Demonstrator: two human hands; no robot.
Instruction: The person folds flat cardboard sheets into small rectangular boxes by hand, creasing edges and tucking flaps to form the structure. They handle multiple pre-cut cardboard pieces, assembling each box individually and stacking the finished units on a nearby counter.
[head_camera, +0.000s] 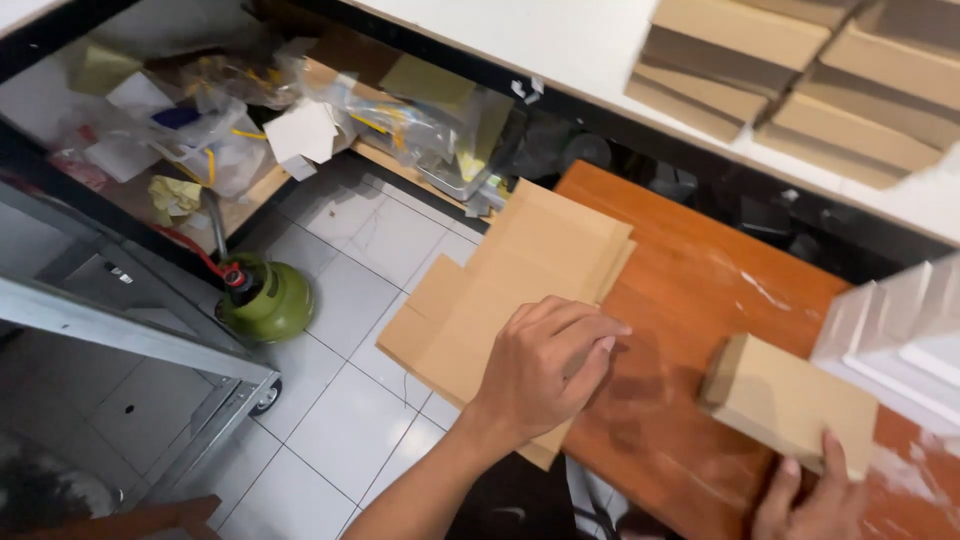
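**Hands at work on cardboard at a wooden surface**

A white tiled floor fills the lower left, below a shelf crammed with plastic bags and paper scraps. An orange-brown wooden surface runs across the right, its left edge overhung by a stack of flat cardboard sheets. Finished brown boxes are piled on a white ledge at the top right, and white boxes stand at the right edge. A green gas canister sits on the floor beside a metal cart. The left hand rests on the near end of the sheets, fingers curled and pressed together at the stack's edge. The right hand holds a folded cardboard box against the surface, well apart from the sheets; two fingers press its near side, the rest cut off by the frame.
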